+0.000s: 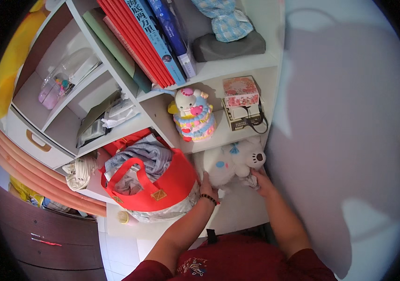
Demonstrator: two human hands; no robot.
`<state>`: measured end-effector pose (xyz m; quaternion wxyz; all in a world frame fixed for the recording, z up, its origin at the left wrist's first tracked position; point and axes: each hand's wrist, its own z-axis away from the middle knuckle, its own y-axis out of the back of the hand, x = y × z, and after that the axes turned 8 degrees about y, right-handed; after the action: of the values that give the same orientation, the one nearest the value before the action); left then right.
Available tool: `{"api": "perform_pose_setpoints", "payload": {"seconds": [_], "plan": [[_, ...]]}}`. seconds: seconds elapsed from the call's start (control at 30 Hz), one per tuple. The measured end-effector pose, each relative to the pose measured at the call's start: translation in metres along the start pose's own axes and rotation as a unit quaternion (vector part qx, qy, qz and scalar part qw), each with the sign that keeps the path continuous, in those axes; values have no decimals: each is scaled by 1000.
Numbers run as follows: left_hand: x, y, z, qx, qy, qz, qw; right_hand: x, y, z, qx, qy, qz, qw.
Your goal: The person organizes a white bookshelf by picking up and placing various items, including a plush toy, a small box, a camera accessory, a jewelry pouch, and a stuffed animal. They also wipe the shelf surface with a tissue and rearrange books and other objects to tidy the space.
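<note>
White plush toys (215, 175) sit in the lowest shelf opening before me. One has a blue eye and a pink cheek, another a dark nose and a blue bow (234, 149); where one toy ends and the other begins is hard to tell. My left hand (209, 187), with a dark beaded bracelet (209, 199) at its wrist, grips the left plush toy low on its side, some fingers hidden. My right hand (263, 182) pinches a crumpled greyish-white piece (250, 180), perhaps cloth or wrapping, just below the dark-nosed toy.
Beside my left forearm stands a red-topped bag (182, 175) stuffed with folded clothes (140, 156). Above are a colourful cake-shaped figurine (194, 117), a floral box (241, 92) on a camera box (243, 121), and leaning books (140, 45). A wall (340, 123) rises at right.
</note>
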<state>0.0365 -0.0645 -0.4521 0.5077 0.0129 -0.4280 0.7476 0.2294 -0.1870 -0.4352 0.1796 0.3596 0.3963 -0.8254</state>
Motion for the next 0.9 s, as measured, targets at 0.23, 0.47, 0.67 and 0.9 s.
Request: {"api": "perform_pose_setpoints", "payload": {"seconds": [0.23,0.47,0.67,0.9], "plan": [[8,-9,-46,54,92,-16,994,-1,-16,-53,51,19,-5,999],[31,-45,48,44,174,-114,977,14,-28,19,219,106,-19,970],[47,-62,125,-114,213,-115,964,-29,-110,71,-66,162,-40,984],[72,-29,135,-170,-28,-297,939,-59,-134,69,-289,51,191,937]]}}
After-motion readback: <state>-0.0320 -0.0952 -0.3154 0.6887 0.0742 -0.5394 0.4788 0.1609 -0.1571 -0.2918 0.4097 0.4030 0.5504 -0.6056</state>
